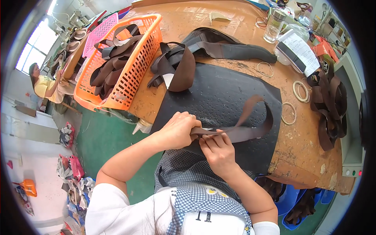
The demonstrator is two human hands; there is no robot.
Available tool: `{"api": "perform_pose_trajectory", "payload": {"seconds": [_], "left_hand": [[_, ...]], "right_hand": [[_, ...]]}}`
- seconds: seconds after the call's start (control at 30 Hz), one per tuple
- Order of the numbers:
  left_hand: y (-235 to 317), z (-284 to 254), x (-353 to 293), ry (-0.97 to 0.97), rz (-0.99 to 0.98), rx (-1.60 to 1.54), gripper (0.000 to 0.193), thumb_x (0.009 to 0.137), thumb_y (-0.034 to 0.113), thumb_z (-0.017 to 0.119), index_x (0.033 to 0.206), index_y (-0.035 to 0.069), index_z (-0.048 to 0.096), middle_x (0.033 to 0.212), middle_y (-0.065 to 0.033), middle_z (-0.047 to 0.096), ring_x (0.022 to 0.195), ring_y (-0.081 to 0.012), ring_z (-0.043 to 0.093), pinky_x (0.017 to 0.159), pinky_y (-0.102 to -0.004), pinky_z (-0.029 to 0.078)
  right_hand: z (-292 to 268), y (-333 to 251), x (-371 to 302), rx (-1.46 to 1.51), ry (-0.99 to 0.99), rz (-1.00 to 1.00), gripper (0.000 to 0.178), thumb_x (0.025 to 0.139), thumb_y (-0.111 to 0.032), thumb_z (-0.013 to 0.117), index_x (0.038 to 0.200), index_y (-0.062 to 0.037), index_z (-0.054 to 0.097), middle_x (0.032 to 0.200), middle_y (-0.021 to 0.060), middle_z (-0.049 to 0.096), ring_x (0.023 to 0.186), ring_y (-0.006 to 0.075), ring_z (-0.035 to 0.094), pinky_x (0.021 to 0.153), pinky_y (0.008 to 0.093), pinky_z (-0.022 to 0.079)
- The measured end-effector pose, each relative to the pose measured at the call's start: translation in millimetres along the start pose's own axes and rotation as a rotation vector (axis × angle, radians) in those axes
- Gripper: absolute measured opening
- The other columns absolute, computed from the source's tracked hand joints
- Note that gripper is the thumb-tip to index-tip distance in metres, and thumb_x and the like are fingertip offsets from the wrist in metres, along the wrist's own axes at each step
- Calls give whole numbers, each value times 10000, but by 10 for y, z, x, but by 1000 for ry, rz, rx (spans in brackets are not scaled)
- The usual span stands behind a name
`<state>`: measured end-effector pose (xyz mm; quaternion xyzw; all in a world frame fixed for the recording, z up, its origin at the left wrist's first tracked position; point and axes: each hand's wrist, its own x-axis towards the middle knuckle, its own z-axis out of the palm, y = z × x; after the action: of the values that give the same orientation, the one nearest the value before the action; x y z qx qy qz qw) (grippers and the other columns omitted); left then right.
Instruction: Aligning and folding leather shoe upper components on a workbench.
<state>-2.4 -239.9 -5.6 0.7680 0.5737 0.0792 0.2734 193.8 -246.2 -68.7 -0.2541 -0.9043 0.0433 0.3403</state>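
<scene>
A long brown strap (247,134) curls in a loop over the black mat (241,84), which is pitted with small holes. My left hand (178,130) is closed on one end of the strap, its fingers wrapped round the folded edge. Right beside it, my right hand (217,150) pinches the same strap between thumb and fingers. A small pale patch shows on the strap between both hands. Beyond the mat lie a curled brown strap (183,72) with a white tip and a stack of dark straps (231,51).
An orange perforated basket (131,82) holding brown straps stands at the left. On the right are a tangle of brown straps (329,105), cream rings (300,91), a glass jar (274,25) and a printed sheet (301,51). Blue bins (291,201) sit below; another person (45,84) works far left.
</scene>
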Motion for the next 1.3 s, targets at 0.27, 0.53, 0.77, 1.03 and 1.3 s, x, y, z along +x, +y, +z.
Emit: {"api": "perform_pose_trajectory", "payload": {"seconds": [0.27,0.53,0.77,1.03,1.3], "left_hand": [[-6,60,-20,121,-45,132,155,753,108,728,833,12,637,843,-114,607,883,-319,563,808,-417,463],[-75,118,-80,300,-113,78,222,778,64,694,957,8,575,915,-123,586,946,-322,552,843,-422,468],[-31,38,-121,355,-168,-126,301,773,-11,622,1053,-18,512,977,-192,567,985,-397,556,853,-452,467],[-76,-8,-115,382,-337,-360,419,803,63,669,1169,-30,487,1144,-233,574,1078,-362,593,897,-415,488],[-158,54,-239,121,-16,-913,967,687,159,901,1471,10,354,1268,-117,595,1170,-220,578,1022,-361,468]], "right_hand": [[5,4,-2,-8,-28,3,280,704,-87,639,963,-6,709,959,95,687,945,243,652,967,422,493],[-30,-65,93,-72,-172,7,427,736,-97,629,1154,-16,672,1026,103,606,959,270,585,928,425,481],[-38,-134,216,-165,-260,-43,413,758,-111,600,1124,71,657,1089,163,618,1021,304,589,952,426,480],[-28,-62,169,-71,-209,-65,365,731,-54,611,1068,79,656,1163,226,655,1095,326,608,1021,455,465],[-87,59,-32,490,135,236,191,767,49,672,955,17,684,960,142,714,946,316,690,904,431,541]]}}
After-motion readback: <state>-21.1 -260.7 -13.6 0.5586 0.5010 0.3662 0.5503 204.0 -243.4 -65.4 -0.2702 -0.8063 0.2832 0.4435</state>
